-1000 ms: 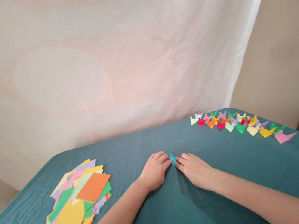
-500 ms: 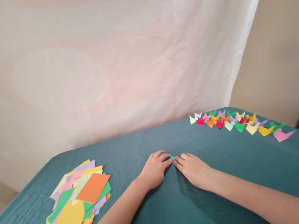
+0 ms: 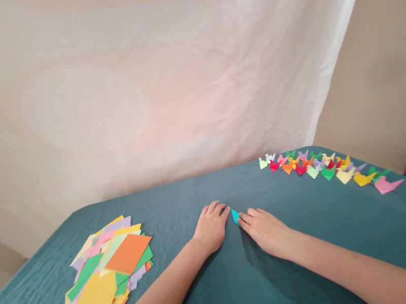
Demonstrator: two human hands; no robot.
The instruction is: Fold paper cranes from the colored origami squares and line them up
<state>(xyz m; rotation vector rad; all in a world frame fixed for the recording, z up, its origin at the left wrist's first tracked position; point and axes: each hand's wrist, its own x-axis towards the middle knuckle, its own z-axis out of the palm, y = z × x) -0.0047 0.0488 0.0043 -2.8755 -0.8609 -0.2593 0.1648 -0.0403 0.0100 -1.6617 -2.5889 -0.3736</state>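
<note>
Teal folded paper piece (image 3: 235,215), small and pointed, lies on the desk (image 3: 246,278) under a teal cloth, between the fingertips of both hands. To its left the left hand (image 3: 211,228) rests palm down, fingers extended and flat, gripping nothing, its fingertips just beside the piece. The right hand (image 3: 267,229) lies likewise flat, its fingertips touching the piece. Well left of the left hand sits a loose pile of coloured paper squares (image 3: 105,275). Farther off, beyond the right hand, runs a row of small folded paper birds in many colours (image 3: 325,168).
</note>
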